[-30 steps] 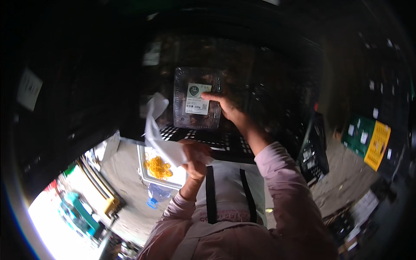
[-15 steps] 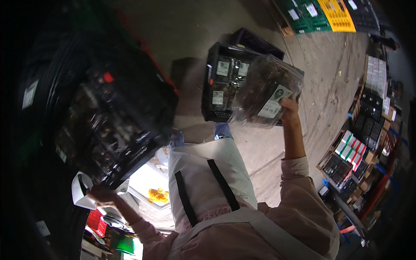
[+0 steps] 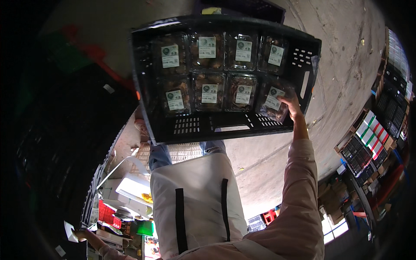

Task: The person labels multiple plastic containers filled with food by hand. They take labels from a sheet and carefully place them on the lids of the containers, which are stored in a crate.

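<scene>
Dimness surrounds me; deep shadow swallows detail on my left, while glare bleaches the white rectangular tray [image 3: 132, 188]; small highlights glint off the clear plastic boxes [image 3: 209, 93]; the black plastic crate [image 3: 300, 65] bows with fisheye distortion; the outer corners fade to black.

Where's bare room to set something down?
Floor between the black crate and far-right stacked crates looks mostly bare. Crowded: the black crate, two rows of four boxes, right hand on the lower-right one; lower left, around red basket.
</scene>
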Demonstrator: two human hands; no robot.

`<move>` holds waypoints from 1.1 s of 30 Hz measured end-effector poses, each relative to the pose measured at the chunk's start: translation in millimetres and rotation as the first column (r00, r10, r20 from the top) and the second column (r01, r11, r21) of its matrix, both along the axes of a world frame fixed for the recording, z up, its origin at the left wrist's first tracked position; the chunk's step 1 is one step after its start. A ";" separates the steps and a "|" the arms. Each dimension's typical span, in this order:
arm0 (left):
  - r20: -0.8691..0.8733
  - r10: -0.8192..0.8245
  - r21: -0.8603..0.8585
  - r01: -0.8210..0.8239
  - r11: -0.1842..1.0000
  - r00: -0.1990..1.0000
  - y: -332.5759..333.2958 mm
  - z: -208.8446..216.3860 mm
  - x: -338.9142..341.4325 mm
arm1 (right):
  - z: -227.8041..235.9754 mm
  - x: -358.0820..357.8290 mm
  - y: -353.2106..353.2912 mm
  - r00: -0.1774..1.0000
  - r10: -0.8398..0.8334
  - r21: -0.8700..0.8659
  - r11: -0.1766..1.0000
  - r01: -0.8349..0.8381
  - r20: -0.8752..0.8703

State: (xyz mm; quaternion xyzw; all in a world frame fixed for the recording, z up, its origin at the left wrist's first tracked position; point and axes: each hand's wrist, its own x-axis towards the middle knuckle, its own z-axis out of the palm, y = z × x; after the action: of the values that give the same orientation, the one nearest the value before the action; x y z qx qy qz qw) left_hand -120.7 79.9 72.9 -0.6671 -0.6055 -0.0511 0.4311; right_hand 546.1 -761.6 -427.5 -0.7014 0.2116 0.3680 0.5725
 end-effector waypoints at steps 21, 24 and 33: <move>0.993 -0.041 -0.010 0.409 0.912 0.115 -71.6 -176.1 103.3 | 32.3 0.6 46.8 0.880 0.172 -0.325 0.945 -0.021 0.444; 0.996 -0.092 0.093 0.410 0.907 -0.021 -121.8 -159.0 81.0 | 137.6 -8.7 200.4 0.783 0.139 -0.100 0.990 -0.099 0.606; 0.875 -0.026 0.160 0.237 0.958 -0.484 -214.7 -194.2 169.7 | 435.2 -146.1 609.2 0.516 0.334 0.332 0.475 -0.815 0.789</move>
State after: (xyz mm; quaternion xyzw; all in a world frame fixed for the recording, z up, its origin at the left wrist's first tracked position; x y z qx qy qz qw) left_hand 48.9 -134.8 -121.3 -0.3984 -0.5884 -0.6125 -0.3463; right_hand 400.0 -152.4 7.7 -0.5472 -0.4105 0.3426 0.6440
